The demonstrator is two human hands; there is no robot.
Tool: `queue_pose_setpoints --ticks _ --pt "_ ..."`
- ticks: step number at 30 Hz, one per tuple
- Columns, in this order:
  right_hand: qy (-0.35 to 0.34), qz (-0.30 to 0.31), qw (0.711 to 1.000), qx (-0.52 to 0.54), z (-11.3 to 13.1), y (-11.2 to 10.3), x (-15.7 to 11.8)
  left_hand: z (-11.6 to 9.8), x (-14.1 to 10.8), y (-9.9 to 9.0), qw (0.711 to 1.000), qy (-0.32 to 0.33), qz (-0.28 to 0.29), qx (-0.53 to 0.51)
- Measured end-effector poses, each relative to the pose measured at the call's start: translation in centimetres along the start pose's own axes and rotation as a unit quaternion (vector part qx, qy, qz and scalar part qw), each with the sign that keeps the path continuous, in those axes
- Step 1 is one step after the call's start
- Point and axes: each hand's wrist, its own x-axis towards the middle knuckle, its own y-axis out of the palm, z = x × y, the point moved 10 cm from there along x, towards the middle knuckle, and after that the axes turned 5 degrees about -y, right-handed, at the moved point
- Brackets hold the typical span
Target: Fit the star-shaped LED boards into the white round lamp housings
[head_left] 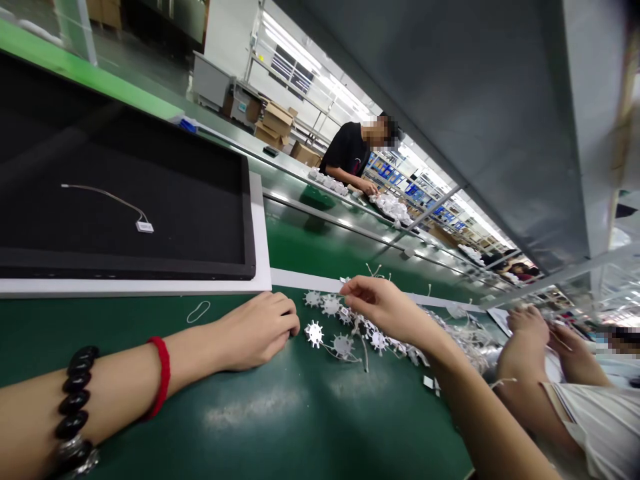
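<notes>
My left hand [260, 330] rests on the green tabletop with its fingers curled in; nothing shows in them. A red cord and a dark bead bracelet circle that wrist. Above a spread of small silvery gear-shaped parts with thin wires [330, 305], my right hand [380, 303] has thumb and fingertips close together. What lies between those fingertips is too small to make out. One gear-shaped part [314, 334] lies apart, just right of my left hand. A thin wire with a white tag [145, 227] lies on the black tray [200, 269] at left.
A small pale loop [199, 311] lies left of my left hand. Clear plastic bags [470, 340] fill the right side, beside a neighbour's hands [530, 330]. Across the line, a person in black [347, 150] handles a white heap [393, 208]. A grey overhead panel [465, 100] hangs above.
</notes>
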Motion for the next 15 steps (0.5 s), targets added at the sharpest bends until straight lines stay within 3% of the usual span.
queue_pose_setpoints --ticks 5,10,15 --pt "0.004 -0.052 0.984 0.169 0.1 -1.4 0.0 0.2 -0.1 0.0 1.000 -0.007 0.001 -0.015" --pt "0.011 -0.123 0.939 0.320 0.3 -3.0 -0.2 0.8 0.1 -0.2 0.998 -0.032 -0.002 -0.056" --pt "0.002 -0.116 0.934 0.338 1.3 -3.0 -0.2 2.4 0.3 -1.1 0.985 -0.106 -0.038 -0.127"
